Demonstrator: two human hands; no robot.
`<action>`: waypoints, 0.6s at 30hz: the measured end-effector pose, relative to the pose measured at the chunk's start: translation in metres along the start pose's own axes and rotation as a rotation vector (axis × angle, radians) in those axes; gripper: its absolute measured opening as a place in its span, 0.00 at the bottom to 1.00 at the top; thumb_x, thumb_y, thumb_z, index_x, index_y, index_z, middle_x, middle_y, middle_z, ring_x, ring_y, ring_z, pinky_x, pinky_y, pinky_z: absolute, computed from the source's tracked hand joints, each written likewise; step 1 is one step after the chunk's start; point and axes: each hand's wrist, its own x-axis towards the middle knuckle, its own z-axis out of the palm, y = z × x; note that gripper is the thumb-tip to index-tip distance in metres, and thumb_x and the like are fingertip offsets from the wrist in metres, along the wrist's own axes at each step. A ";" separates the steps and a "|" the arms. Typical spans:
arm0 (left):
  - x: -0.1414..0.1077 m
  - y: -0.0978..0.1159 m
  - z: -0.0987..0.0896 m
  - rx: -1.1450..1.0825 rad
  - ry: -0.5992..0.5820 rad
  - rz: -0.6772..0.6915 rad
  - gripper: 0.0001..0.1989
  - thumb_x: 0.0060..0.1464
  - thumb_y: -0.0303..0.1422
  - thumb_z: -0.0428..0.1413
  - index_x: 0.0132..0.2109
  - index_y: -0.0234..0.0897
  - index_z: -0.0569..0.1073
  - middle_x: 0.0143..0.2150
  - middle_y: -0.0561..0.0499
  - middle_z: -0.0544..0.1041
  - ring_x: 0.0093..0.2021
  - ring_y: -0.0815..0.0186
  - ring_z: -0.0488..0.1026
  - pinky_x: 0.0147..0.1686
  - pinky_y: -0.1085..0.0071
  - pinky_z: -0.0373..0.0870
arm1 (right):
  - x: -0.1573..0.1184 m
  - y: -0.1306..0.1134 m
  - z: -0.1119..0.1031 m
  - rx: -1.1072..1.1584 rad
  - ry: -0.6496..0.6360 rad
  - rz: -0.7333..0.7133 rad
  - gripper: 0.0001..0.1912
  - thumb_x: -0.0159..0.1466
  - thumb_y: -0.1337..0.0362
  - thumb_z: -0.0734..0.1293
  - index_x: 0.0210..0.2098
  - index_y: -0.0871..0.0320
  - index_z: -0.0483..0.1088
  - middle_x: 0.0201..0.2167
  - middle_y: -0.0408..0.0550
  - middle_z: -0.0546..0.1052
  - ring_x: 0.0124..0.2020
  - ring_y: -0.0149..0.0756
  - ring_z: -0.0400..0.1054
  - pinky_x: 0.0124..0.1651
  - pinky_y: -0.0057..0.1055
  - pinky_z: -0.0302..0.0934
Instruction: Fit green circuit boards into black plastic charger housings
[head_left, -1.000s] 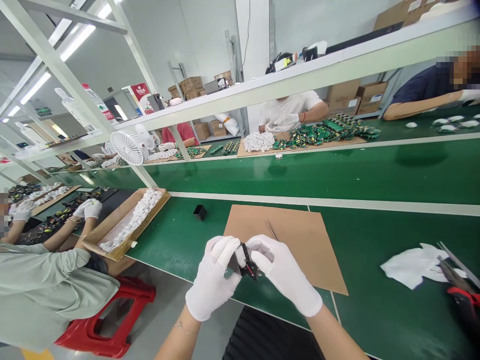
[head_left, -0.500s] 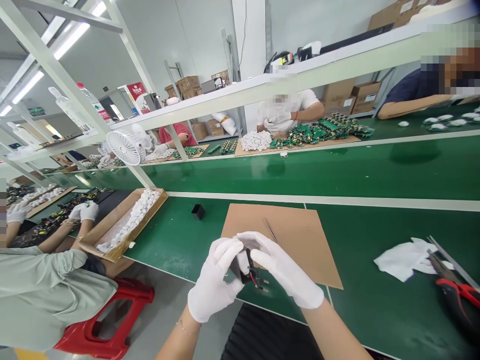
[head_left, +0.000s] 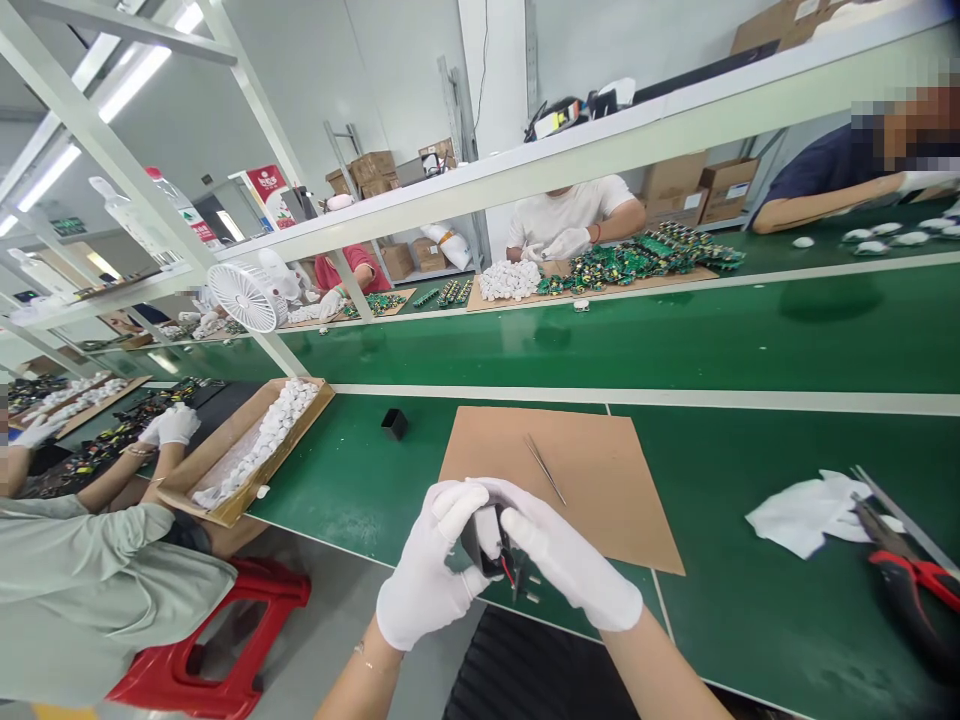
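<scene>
Both hands wear white gloves. My left hand (head_left: 435, 565) is wrapped round the left side of a small black housing (head_left: 475, 545) with a white block (head_left: 487, 532) inside it. My right hand (head_left: 566, 550) holds the same piece from the right, its fingers bent over the top. A red wire and a black part with metal prongs (head_left: 525, 585) stick out below my right fingers. Behind the hands, metal tweezers (head_left: 546, 470) lie on a cardboard sheet (head_left: 600, 440). A small black square cup (head_left: 394, 424) stands on the green table (head_left: 337, 500), left of the cardboard.
Red-handled pliers (head_left: 904, 570) and a white cloth (head_left: 802, 515) lie at the right. A cardboard tray (head_left: 169, 490) of white pieces sits left, beside a seated person. Across the green belt (head_left: 675, 345), people work at piles of circuit boards. A white fan (head_left: 244, 297) hangs near the shelf post.
Both hands have shifted slightly down with the black housing, which is turned a little. More of the tweezers shows. Across the belt, a person's gloved hands have moved.
</scene>
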 end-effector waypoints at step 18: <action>-0.004 -0.008 0.000 -0.115 -0.081 -0.093 0.32 0.50 0.35 0.63 0.60 0.43 0.61 0.54 0.43 0.69 0.55 0.54 0.64 0.55 0.56 0.64 | -0.004 0.013 0.010 -0.075 0.100 0.061 0.18 0.63 0.61 0.62 0.53 0.54 0.64 0.48 0.49 0.72 0.49 0.40 0.68 0.52 0.38 0.64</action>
